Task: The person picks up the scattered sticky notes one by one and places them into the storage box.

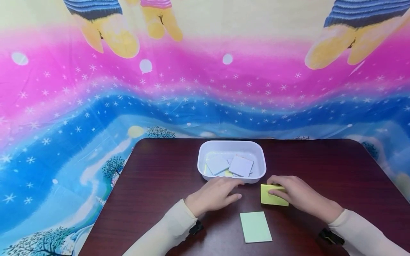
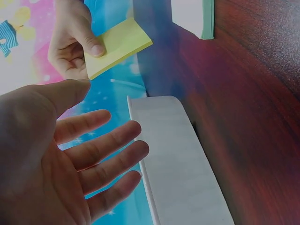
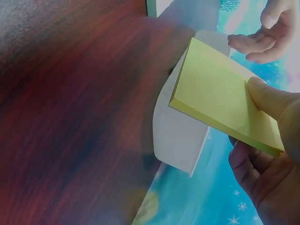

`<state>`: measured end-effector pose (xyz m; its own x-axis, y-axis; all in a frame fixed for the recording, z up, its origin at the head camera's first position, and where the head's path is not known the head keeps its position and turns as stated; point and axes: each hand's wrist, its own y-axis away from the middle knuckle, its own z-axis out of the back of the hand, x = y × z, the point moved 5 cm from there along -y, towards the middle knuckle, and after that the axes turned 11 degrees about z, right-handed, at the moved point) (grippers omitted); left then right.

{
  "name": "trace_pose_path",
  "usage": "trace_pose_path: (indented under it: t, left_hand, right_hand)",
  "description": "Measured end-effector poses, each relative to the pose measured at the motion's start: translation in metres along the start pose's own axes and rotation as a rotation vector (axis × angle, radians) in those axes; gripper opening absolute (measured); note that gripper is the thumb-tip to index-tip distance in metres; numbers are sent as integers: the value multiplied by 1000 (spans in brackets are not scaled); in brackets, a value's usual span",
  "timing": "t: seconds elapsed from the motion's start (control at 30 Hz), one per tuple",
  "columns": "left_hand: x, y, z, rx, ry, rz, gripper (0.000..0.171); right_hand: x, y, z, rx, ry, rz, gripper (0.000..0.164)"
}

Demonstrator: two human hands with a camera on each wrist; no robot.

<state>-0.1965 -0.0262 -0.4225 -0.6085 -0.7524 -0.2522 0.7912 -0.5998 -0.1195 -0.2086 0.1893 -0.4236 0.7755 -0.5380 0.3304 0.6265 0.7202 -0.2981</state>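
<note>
My right hand (image 1: 296,193) pinches a yellow sticky note pad (image 1: 274,200) between thumb and fingers, at the front right of the white plastic tub (image 1: 232,180). The right wrist view shows the thumb on top of the yellow pad (image 3: 215,89) and the fingers beneath it. Empty, with fingers spread and slightly bent, my left hand (image 1: 216,193) hovers by the tub's front wall; the left wrist view shows its open palm (image 2: 56,168). A pale green sticky note pad (image 1: 256,227) lies on the table, nearer to me than both hands.
Inside the tub lie several paper pads, among them a pale bluish one (image 1: 217,164) and a whitish one (image 1: 241,165), with a bit of yellow below. The dark red wooden table (image 1: 160,170) ends at a printed cloth backdrop (image 1: 205,89).
</note>
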Motion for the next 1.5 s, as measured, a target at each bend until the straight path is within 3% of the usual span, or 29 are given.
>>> trace_pose_path:
  t: [0.93, 1.5]
  left_hand:
    - [4, 3, 19, -63, 2, 15, 41]
    - [17, 3, 33, -68, 11, 75, 44]
  right_hand:
    - [12, -6, 17, -83, 54, 46, 14]
    - [15, -13, 20, -96, 22, 50, 13]
